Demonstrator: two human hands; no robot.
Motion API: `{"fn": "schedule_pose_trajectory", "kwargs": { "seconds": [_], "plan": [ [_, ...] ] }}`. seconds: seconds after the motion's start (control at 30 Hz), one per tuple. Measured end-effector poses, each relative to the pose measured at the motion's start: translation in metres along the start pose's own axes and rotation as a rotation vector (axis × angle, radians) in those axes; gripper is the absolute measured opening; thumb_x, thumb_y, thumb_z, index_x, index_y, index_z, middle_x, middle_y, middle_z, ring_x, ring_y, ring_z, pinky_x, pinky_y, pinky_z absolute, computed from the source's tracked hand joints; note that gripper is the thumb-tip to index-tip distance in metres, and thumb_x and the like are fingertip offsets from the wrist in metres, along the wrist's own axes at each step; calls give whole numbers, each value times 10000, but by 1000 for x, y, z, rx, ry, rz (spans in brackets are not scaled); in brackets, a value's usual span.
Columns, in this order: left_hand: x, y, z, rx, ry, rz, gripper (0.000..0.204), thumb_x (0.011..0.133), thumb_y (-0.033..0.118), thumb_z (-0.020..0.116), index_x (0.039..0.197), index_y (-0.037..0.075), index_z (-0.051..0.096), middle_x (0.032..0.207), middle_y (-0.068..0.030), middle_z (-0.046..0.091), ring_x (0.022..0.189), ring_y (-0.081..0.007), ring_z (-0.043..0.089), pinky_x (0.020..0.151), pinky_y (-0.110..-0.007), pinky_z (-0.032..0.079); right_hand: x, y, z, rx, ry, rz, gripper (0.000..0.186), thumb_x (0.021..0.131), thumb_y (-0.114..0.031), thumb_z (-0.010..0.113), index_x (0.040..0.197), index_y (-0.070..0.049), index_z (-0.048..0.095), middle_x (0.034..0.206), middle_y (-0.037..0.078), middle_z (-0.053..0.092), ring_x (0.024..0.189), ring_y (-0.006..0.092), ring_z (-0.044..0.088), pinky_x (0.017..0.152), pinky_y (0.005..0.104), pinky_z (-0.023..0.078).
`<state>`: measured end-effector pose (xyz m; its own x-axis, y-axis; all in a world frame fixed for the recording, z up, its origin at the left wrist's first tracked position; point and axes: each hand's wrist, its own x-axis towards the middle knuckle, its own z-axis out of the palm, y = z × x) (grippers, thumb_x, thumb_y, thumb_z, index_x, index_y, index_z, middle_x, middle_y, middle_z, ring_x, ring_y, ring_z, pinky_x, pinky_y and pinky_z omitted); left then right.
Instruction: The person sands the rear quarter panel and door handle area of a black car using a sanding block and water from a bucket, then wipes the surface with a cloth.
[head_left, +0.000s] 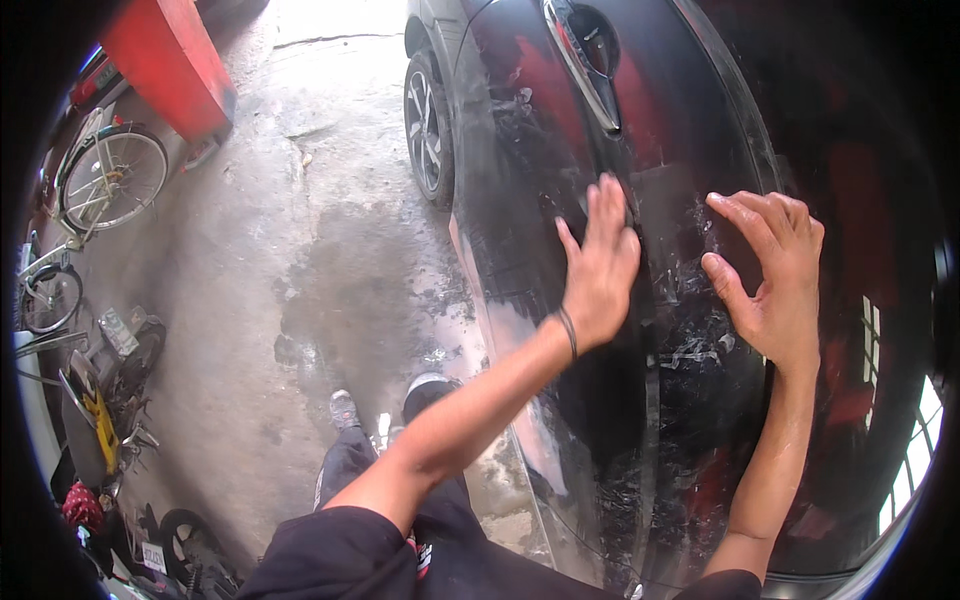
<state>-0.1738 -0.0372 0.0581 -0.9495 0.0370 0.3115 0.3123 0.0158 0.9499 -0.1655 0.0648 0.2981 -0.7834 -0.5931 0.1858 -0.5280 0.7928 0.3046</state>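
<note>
A black car's side fills the right half of the view; a glossy door panel (540, 270) with whitish smears and streaks lies under my hands. My left hand (605, 270), a dark band at its wrist, reaches over the panel with its fingers stretched out, slightly blurred, holding nothing. To the right, my right hand (780, 270) is at the door's upper part, fingers curved and thumb apart, with nothing visible between them. Whether either palm touches the paint I cannot tell. Beyond my left hand is a chrome-trimmed door handle (585, 70).
The car's wheel (428, 125) stands at the far left of the door. My feet are on a wet, stained concrete floor (350, 270). A red post (170, 65), a bicycle (112, 175) and motorbikes (100, 420) line the left side.
</note>
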Motion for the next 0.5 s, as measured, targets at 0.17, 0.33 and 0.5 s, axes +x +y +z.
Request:
{"fn": "schedule_pose_trajectory", "kwargs": {
  "seconds": [0.17, 0.33, 0.5],
  "plan": [
    [-55, 13, 17, 43, -142, -41, 753, 1153, 288, 349, 1761, -34, 41, 1855, -232, 17, 1724, -377, -21, 1296, -679, -93, -6, 6, 0, 5, 29, 14, 483, 872, -259, 808, 1335, -135, 747, 1275, 56, 713, 1226, 293, 589, 1082, 449, 394],
    [60, -21, -30, 73, -38, -52, 683, 1185, 288, 338, 1760, -9, 121, 1863, -189, 40, 1717, -412, 15, 1283, -751, 29, 2, 5, 0, -23, 73, -35, 477, 860, -229, 804, 1323, -126, 751, 1281, 63, 721, 1246, 289, 602, 1096, 457, 416],
    [-39, 8, 9, -25, -182, -67, 739, 1172, 339, 313, 1783, 50, 16, 1870, -170, -8, 1727, -337, -57, 1293, -663, -127, -11, 13, 4, -8, 73, 4, 467, 860, -211, 799, 1318, -130, 751, 1289, 56, 721, 1245, 290, 602, 1105, 463, 418]
  ]
}}
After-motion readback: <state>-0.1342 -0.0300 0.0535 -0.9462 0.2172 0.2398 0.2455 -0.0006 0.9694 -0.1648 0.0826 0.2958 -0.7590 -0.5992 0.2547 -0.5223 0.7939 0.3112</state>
